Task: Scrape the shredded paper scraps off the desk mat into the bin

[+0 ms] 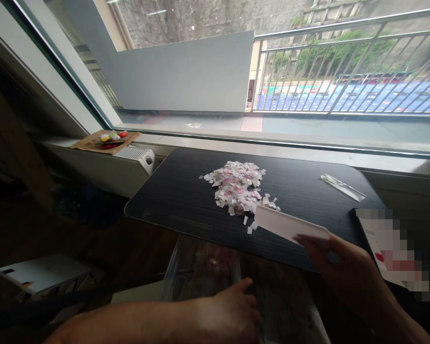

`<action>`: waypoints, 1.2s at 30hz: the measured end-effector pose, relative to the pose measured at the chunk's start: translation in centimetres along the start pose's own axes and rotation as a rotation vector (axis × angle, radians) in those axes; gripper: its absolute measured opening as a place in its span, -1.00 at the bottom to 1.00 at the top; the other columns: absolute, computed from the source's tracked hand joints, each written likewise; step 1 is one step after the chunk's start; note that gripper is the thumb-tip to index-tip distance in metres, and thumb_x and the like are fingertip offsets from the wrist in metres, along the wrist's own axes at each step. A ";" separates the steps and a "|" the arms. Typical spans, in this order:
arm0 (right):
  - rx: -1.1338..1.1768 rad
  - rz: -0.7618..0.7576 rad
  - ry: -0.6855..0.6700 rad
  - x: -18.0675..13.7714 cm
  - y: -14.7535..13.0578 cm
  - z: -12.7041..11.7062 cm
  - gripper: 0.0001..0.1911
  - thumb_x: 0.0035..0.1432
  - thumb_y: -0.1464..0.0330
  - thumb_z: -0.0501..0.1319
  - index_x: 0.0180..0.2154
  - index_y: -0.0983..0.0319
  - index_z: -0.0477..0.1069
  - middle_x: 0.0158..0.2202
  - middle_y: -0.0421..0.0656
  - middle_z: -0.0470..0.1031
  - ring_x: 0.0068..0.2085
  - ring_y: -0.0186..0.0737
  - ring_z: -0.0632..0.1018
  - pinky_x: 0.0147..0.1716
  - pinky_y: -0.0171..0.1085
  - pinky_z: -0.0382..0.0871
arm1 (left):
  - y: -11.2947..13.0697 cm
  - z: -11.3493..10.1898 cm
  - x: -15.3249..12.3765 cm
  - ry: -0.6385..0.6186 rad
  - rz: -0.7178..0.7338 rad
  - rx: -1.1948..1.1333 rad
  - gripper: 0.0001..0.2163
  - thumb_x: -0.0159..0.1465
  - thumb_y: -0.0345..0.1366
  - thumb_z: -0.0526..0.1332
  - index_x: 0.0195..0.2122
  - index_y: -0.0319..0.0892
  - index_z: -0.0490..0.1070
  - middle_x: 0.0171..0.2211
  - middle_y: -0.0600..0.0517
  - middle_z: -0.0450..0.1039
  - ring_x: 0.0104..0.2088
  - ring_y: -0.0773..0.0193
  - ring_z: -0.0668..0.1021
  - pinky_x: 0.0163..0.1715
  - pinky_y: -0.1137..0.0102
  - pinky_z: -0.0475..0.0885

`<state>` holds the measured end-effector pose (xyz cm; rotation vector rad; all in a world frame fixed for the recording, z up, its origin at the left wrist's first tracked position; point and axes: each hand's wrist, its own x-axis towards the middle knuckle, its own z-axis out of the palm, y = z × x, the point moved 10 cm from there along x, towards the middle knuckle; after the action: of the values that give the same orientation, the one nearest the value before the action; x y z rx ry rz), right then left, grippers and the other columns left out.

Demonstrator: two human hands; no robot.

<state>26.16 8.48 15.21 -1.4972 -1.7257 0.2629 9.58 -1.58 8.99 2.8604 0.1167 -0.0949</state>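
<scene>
A loose pile of small white and pinkish paper bits [238, 184] lies in the middle of a dark table [165, 191]. My right hand [344, 263] is closed round one end of a long, pale, flat strip with a raised edge [290, 224]. The strip's far end touches or nearly touches the near side of the pile, where a few bits lie apart. Below the table's front edge, my left hand [236, 308] hangs over a clear plastic box [172, 267]. Its fingers are apart and hold nothing that I can see. Dim light obscures the box's contents.
A thin clear-wrapped packet [343, 187] lies on the table's right side. A phone [376, 248], partly blurred out, is near my right forearm. Along the back runs a window sill [308, 150]; at left a radiator [129, 165] carries cardboard with small colourful items.
</scene>
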 end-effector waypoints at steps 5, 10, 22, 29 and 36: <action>0.035 -0.077 -0.096 1.2 -1.0 1.8 -0.80 0.28 0.35 0.18 -0.21 0.13 0.60 -0.29 -0.17 0.71 -0.31 -0.13 0.69 -0.29 -0.28 0.53 | -0.2 0.1 -0.1 -0.012 -0.029 0.015 -0.87 0.22 -0.37 0.28 -0.49 -0.15 0.46 -0.32 0.03 0.56 -0.26 0.23 0.48 0.19 0.16 0.25; -0.002 -0.048 -0.072 0.7 0.2 0.7 -0.82 0.24 0.35 0.21 -0.22 0.11 0.61 -0.32 -0.19 0.71 -0.33 -0.13 0.69 -0.33 -0.29 0.52 | -0.2 0.9 -0.1 -0.048 -0.044 0.010 -0.86 0.22 -0.40 0.29 -0.49 -0.16 0.46 -0.32 0.03 0.56 -0.23 0.20 0.50 0.18 0.09 0.25; 0.059 0.064 -0.070 0.8 1.0 -0.3 -0.80 0.17 0.29 0.22 -0.28 0.10 0.64 -0.36 -0.20 0.71 -0.35 -0.09 0.69 -0.31 -0.24 0.53 | -0.7 0.6 -1.2 -0.084 -0.115 0.072 -0.79 0.19 -0.42 0.33 -0.55 -0.17 0.36 -0.41 0.10 0.48 -0.31 0.27 0.45 0.07 0.20 0.28; 0.207 0.264 -0.126 -0.3 3.9 -0.1 -0.79 0.15 0.20 0.28 -0.30 0.11 0.66 -0.29 -0.17 0.74 -0.23 0.06 0.71 -0.23 -0.16 0.58 | -0.8 0.4 -1.1 -0.069 -0.104 0.090 -0.78 0.18 -0.38 0.36 -0.56 -0.16 0.37 -0.49 0.10 0.43 -0.39 0.25 0.41 -0.04 0.19 0.29; 0.262 0.273 -0.208 0.4 5.0 1.2 -0.61 0.15 -0.02 0.29 -0.29 0.12 0.68 -0.25 -0.09 0.75 -0.21 0.11 0.71 -0.20 -0.09 0.60 | -0.9 0.5 -1.1 -0.075 -0.099 0.079 -0.79 0.19 -0.35 0.37 -0.55 -0.15 0.39 -0.47 0.12 0.44 -0.38 0.25 0.41 -0.03 0.19 0.28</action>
<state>29.02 10.62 11.44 -1.5470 -1.5675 0.7812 8.40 -0.90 8.31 2.9249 0.2440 -0.2307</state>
